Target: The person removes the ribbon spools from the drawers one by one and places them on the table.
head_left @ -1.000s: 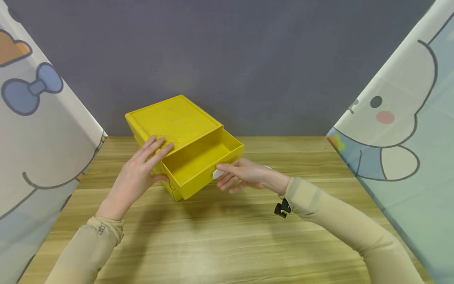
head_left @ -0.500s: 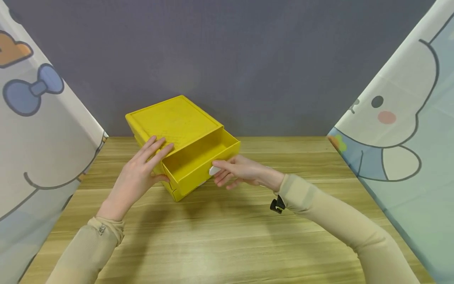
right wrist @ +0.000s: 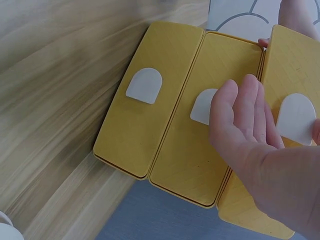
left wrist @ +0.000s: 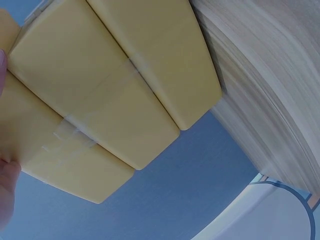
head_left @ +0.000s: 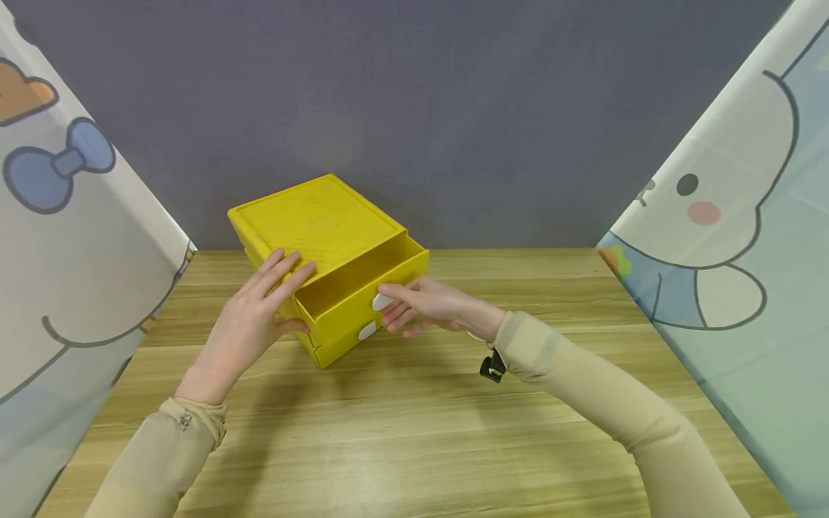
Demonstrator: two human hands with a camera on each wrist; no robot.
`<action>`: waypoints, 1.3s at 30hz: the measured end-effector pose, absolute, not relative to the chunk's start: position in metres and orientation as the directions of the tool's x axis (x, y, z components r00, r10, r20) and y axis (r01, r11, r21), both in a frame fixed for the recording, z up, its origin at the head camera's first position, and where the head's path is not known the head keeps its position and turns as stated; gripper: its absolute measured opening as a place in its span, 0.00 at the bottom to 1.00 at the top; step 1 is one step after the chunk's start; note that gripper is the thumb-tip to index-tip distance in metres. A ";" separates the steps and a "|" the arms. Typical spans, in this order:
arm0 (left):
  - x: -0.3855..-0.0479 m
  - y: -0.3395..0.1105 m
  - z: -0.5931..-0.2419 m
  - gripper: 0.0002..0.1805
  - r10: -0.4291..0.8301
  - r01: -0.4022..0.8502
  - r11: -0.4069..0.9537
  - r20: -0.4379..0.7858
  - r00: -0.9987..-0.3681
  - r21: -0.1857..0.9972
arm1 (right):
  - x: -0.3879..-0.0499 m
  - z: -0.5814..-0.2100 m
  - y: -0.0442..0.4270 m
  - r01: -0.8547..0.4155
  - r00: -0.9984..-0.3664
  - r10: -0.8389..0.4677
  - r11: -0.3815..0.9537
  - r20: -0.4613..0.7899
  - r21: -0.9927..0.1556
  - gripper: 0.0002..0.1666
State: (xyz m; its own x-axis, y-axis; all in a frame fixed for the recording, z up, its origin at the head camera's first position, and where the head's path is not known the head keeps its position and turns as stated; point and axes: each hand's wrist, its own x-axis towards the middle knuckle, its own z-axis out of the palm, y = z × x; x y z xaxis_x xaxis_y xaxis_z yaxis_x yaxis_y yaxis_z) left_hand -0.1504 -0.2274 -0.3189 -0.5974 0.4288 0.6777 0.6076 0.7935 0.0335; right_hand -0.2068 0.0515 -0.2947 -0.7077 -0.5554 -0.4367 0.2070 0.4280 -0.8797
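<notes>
A yellow cabinet [head_left: 317, 216] with three stacked drawers stands angled at the back left of the table. Its top drawer [head_left: 346, 309] is pulled partway out, and part of its inside shows. My left hand [head_left: 249, 316] rests on the cabinet's near left corner, fingers spread over the top and thumb by the front edge. My right hand [head_left: 430, 302] pinches the top drawer's white handle [right wrist: 296, 119], thumb on one side and fingers on the other. The middle drawer's handle [right wrist: 202, 106] and bottom drawer's handle [right wrist: 145, 86] show in the right wrist view; both drawers are in.
The wooden table [head_left: 414, 432] stretches in front of the cabinet. A grey backdrop [head_left: 453, 129] rises behind it, with cartoon-printed cloth panels [head_left: 719, 165] on both sides. A black clip [head_left: 494, 367] hangs at the right wrist. A white object [right wrist: 9, 232], cut off, shows in the right wrist view.
The top drawer has slid back toward the cabinet, with my right hand moving left along with its handle. A lower white handle has come into sight. My left hand has stayed put.
</notes>
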 end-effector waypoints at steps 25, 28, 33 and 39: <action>-0.152 -0.226 -0.318 0.56 0.429 0.612 0.791 0.690 -0.583 0.025 | -0.222 -0.295 0.038 0.253 -0.705 -0.543 0.408 -0.456 -0.877 0.33; -0.152 -0.227 -0.319 0.56 0.429 0.609 0.792 0.688 -0.585 0.024 | -0.224 -0.295 0.036 0.253 -0.697 -0.551 0.409 -0.458 -0.877 0.34; -0.152 -0.227 -0.319 0.56 0.427 0.606 0.795 0.687 -0.588 0.024 | -0.226 -0.295 0.035 0.246 -0.685 -0.571 0.404 -0.453 -0.881 0.35; -0.151 -0.227 -0.320 0.56 0.428 0.606 0.795 0.686 -0.588 0.023 | -0.227 -0.297 0.034 0.230 -0.689 -0.583 0.389 -0.431 -0.892 0.34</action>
State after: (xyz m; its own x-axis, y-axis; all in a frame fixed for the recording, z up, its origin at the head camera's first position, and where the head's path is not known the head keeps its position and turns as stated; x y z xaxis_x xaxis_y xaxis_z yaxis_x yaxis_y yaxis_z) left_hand -0.1513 -0.2274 -0.3200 -0.5880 0.4283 0.6862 0.6057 0.7954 0.0226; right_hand -0.2271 0.0336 -0.2965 -0.6889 -0.5825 -0.4314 0.2301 0.3886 -0.8922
